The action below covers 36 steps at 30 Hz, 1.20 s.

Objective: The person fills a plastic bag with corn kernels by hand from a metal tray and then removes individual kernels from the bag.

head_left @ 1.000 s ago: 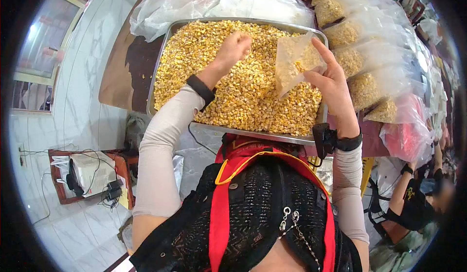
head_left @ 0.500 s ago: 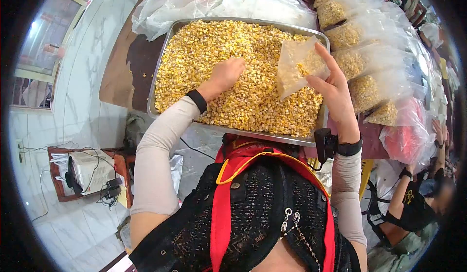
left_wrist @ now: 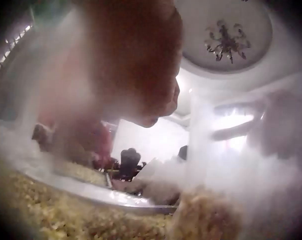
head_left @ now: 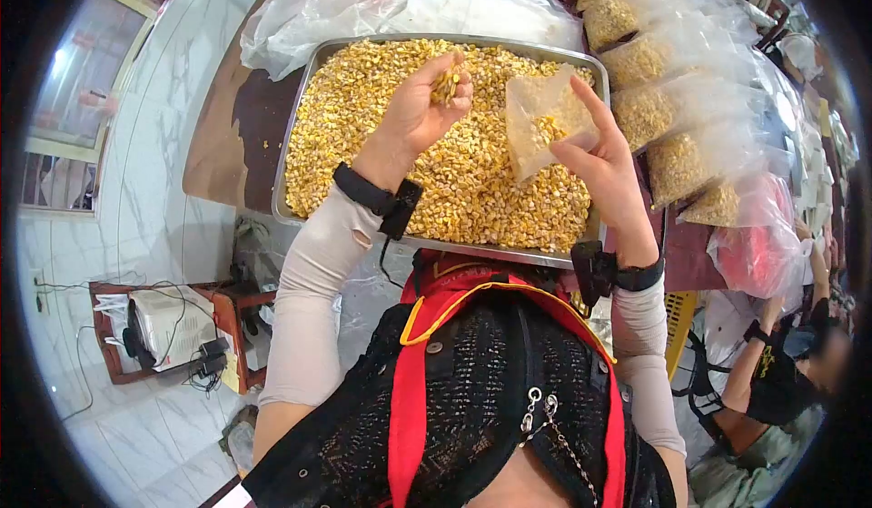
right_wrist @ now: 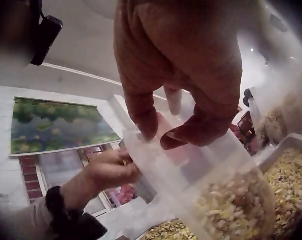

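While the left hand (head_left: 420,108) hovers over the tray (head_left: 289,158) of corn, its grip curled around a few kernels (head_left: 445,83), the right hand (head_left: 595,158), at its three o'clock, has its grip pinched on a clear bag (head_left: 536,118) partly filled with corn.

The tray (head_left: 490,252) was smooth metal with a dull shine, heaped with dry, matt corn kernels (head_left: 472,181). The plastic bag (head_left: 531,108) was thin, clear, glossy and crinkled, like the filled bags (head_left: 672,99) nearby; the surface (head_left: 236,136) looked like dark, matt wood.
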Tool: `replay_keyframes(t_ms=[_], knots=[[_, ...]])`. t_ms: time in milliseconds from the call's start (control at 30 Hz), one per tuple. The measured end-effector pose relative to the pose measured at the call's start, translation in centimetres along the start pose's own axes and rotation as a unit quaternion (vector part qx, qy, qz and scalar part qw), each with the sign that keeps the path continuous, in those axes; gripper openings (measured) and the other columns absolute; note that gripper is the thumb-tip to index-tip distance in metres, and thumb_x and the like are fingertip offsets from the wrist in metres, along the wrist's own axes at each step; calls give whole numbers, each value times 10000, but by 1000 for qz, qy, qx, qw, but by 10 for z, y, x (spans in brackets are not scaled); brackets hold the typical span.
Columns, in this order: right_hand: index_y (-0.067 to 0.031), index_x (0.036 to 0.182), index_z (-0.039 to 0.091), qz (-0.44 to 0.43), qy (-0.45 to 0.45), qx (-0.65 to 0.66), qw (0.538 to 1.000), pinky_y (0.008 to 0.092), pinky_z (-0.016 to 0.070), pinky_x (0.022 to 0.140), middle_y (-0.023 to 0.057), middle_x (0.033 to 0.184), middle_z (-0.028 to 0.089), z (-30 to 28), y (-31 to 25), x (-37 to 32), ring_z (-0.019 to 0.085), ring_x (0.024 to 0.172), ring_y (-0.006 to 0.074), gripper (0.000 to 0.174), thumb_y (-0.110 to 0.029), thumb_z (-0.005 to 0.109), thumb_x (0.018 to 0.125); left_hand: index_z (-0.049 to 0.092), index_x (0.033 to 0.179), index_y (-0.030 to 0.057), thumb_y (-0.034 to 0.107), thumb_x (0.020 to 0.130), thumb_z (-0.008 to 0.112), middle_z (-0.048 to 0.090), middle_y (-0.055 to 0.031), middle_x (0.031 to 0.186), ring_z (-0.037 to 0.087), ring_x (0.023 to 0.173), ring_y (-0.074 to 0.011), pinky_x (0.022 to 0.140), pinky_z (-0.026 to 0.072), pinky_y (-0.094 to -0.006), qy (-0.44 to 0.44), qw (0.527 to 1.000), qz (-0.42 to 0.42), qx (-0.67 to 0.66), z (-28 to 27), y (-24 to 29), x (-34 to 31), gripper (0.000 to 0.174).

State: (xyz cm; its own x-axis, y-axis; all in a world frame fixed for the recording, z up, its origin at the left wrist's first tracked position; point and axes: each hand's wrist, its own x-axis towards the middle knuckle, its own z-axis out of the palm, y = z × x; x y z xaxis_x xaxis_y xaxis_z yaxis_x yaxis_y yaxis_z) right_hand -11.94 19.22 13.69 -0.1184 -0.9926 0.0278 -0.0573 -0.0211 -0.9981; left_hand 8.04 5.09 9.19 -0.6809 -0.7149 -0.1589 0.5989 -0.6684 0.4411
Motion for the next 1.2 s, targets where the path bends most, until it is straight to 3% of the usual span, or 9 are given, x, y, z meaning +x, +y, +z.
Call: replay_keyframes(t_ms=[133,233,433,900,1000,1067,1100,1167,1200], knots=[[-72,1341,321,-20,-3,-21,1000,211,453,693,107,1326,323,6,0,-2,538,726,76,688,42,577,712,516,936,41,208,887,524,499,-41,755,464,631,-123,527,387,-227,-85,995,37,44,62,-9,9,175],[-77,1362,288,-42,-16,-30,999,168,390,624,-1,851,571,11,0,-3,509,680,33,688,47,567,746,511,903,53,235,898,512,497,-26,739,466,620,-107,552,397,-221,-73,980,133,128,97,-31,14,182],[-52,1354,292,-71,-14,-33,997,188,424,634,29,1185,438,6,8,1,520,729,45,698,60,566,723,496,846,53,294,933,442,480,2,713,442,673,-76,648,378,-214,-93,841,319,427,109,-56,25,262],[-52,1318,362,-64,-20,-9,998,225,433,758,123,1310,338,-3,5,-2,544,804,111,661,22,569,694,510,850,64,254,927,440,509,-10,712,451,693,-79,662,386,-241,-11,852,350,389,81,-34,14,216],[-80,1309,390,-79,-5,-23,997,217,431,740,118,1306,339,-8,7,2,533,796,99,647,33,559,695,541,959,27,225,903,462,561,-47,775,520,788,-120,760,403,-249,116,791,211,562,20,-25,24,220],[-102,1295,418,-92,15,-26,995,213,433,707,126,1319,328,-10,8,4,525,765,83,633,46,544,692,538,1084,45,342,834,528,584,-148,944,554,892,-247,775,424,-356,-16,595,219,773,-41,-31,39,388],[-102,1295,418,-91,14,-26,995,213,433,707,126,1319,328,-11,8,7,525,765,83,633,46,544,692,538,1084,45,342,834,528,584,-148,944,554,892,-247,775,424,-356,-15,596,218,773,-54,-35,39,388],[-78,1307,394,-104,47,-115,987,203,421,702,81,1360,324,-14,10,8,516,797,67,647,86,531,696,376,1303,132,388,802,534,363,-222,1302,321,1210,-395,945,246,-577,7,336,-28,941,-74,-56,18,584],[-82,1270,442,-87,59,-88,991,218,420,696,96,1364,321,-13,7,9,509,878,101,616,91,519,683,301,1339,167,393,807,522,245,-205,1363,218,1246,-420,944,166,-629,5,309,-57,949,-80,-64,14,619]])
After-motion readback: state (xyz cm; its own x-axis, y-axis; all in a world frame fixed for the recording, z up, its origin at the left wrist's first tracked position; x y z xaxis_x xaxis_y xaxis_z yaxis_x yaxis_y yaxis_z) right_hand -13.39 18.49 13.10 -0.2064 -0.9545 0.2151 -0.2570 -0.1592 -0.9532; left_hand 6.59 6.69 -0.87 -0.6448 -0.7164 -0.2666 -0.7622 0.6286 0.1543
